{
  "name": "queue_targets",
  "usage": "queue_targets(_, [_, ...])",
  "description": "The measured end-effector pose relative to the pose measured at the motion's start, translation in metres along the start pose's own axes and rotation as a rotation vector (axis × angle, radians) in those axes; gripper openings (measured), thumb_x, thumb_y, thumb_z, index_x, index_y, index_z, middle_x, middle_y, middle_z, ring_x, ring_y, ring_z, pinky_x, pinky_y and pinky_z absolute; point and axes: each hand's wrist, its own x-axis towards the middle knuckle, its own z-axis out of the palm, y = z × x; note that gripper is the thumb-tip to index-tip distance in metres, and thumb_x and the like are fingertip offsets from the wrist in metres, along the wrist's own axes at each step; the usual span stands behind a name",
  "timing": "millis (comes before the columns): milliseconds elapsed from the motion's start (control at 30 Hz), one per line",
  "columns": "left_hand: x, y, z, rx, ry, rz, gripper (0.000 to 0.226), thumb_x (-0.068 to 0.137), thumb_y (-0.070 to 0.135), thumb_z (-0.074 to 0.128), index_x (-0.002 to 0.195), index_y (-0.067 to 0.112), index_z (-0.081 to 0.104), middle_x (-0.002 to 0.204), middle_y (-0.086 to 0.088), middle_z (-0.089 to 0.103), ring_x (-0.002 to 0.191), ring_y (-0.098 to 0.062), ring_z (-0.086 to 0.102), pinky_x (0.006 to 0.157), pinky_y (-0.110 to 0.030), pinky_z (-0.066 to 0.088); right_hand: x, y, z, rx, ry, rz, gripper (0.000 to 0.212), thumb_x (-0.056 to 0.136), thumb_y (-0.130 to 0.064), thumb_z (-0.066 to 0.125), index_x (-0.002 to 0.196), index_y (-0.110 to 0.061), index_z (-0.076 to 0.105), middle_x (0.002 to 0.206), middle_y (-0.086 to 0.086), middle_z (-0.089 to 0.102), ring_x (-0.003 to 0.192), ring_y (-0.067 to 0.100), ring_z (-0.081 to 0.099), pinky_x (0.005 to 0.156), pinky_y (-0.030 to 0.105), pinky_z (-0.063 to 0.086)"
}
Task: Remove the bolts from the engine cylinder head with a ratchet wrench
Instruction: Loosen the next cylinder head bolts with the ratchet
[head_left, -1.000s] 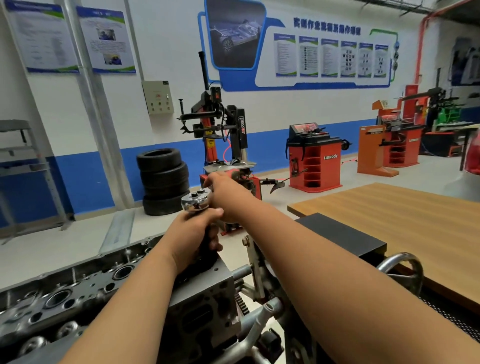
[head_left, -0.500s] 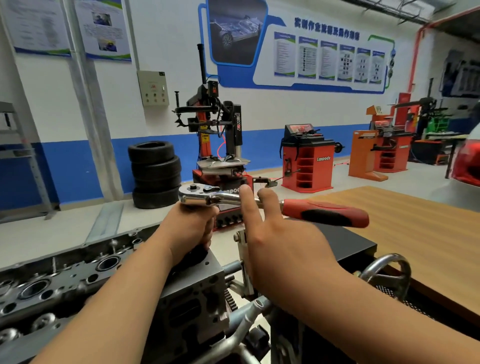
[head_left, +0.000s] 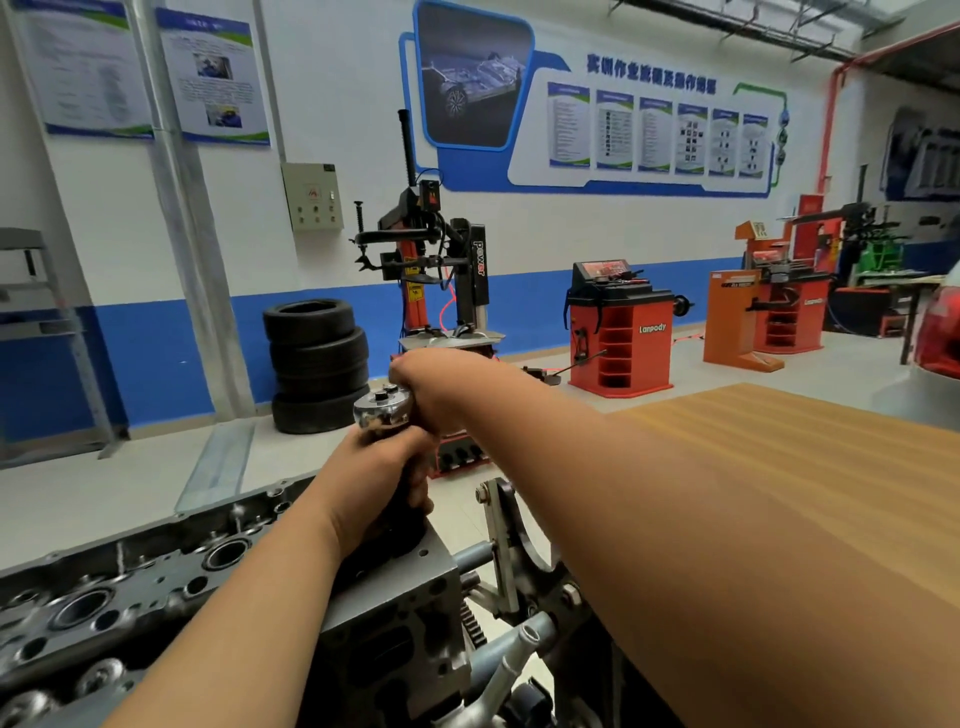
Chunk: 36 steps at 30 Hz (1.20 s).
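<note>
The grey engine cylinder head (head_left: 156, 577) lies on its stand at the lower left. At its right end the chrome ratchet head (head_left: 382, 410) stands on a dark socket extension. My left hand (head_left: 379, 483) grips that extension just below the ratchet head. My right hand (head_left: 441, 389) is curled round the ratchet handle, which points away from me and is hidden by the hand. The bolt under the socket is hidden.
A wooden table (head_left: 779, 447) fills the right side, and my right forearm crosses it. The engine stand's bracket and gear (head_left: 498, 545) sit under my arms. Stacked tyres (head_left: 317, 364), a tyre changer (head_left: 441, 280) and a red wheel balancer (head_left: 618, 332) stand on the floor beyond.
Half a second ago the red handle pointed right with my right hand open beside it. Now my right hand grips the handle, which has swung to point away from me.
</note>
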Motion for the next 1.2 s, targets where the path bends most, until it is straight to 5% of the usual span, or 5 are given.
queue_targets(233, [-0.001,0.002,0.007,0.05,0.045,-0.031,0.033,0.091,0.001,0.041,0.06,0.012,0.039,0.043,-0.001,0.026,0.037,-0.016,0.025,0.048,-0.028,0.03,-0.014,0.003,0.001,-0.199,0.032,0.115,0.039,0.089,-0.026,0.059,0.125,-0.021,0.048,0.122,0.004,0.055,0.121,0.03,0.038,0.103,0.046,0.033])
queue_targets(433, [-0.004,0.003,0.009,0.13,0.03,0.014,0.018,0.097,0.009,0.046,0.083,0.006,0.056,0.041,-0.002,0.038,0.038,-0.017,0.035,0.048,-0.03,0.037,-0.074,-0.012,-0.025,-0.49,-0.161,0.329,0.048,0.083,-0.028,0.066,0.126,-0.019,0.046,0.127,0.009,0.051,0.123,0.035,0.037,0.105,0.051,0.021])
queue_targets(767, [-0.001,-0.001,0.007,0.144,0.108,0.091,0.038,0.096,-0.009,0.044,0.072,0.021,0.047,0.065,0.007,0.048,0.037,0.003,0.052,0.039,-0.012,0.042,-0.094,-0.03,0.007,-0.063,0.316,0.069,0.082,0.082,-0.077,0.025,0.141,-0.02,0.032,0.13,0.007,0.05,0.122,0.028,0.04,0.106,0.049,0.021])
queue_targets(967, [0.003,-0.003,0.003,0.049,0.037,0.015,0.028,0.087,0.0,0.052,0.061,0.009,0.056,0.047,-0.005,0.038,0.042,-0.02,0.038,0.049,-0.032,0.048,-0.029,-0.009,0.013,0.85,0.194,0.003,0.051,0.092,-0.062,0.036,0.093,-0.022,0.068,0.09,-0.003,0.063,0.085,0.01,0.054,0.073,0.027,0.038])
queue_targets(1200, [0.0,0.0,0.004,0.029,0.034,-0.039,0.043,0.086,0.0,0.052,0.046,0.017,0.05,0.043,-0.002,0.026,0.036,-0.018,0.024,0.04,-0.023,0.043,-0.012,-0.016,0.018,1.061,0.268,0.039,0.053,0.096,-0.05,0.038,0.063,-0.017,0.065,0.079,0.01,0.065,0.08,0.021,0.058,0.081,0.039,0.044])
